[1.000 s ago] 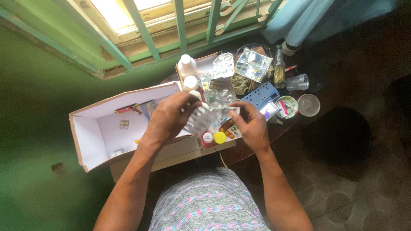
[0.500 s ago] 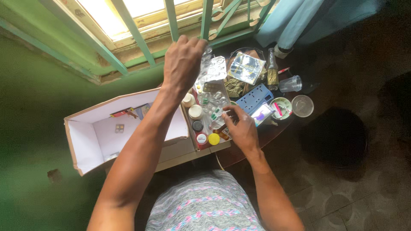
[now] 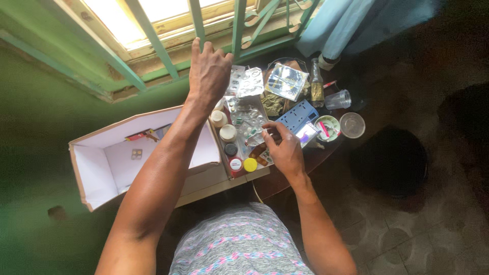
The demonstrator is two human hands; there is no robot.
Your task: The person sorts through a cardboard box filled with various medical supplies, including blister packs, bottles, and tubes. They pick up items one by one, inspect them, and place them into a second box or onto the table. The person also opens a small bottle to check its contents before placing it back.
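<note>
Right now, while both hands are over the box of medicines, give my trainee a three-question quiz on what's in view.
1. True or false: the left hand is stretched toward the window bars, above the blister packs.
2. Which lies nearest the right hand? A) clear cup B) blue strip C) glass bottle
3. Fill in: next to the red-capped bottle at the box's near end stands one with a ____ cap.

Key: 1 true; 2 B; 3 yellow.
</note>
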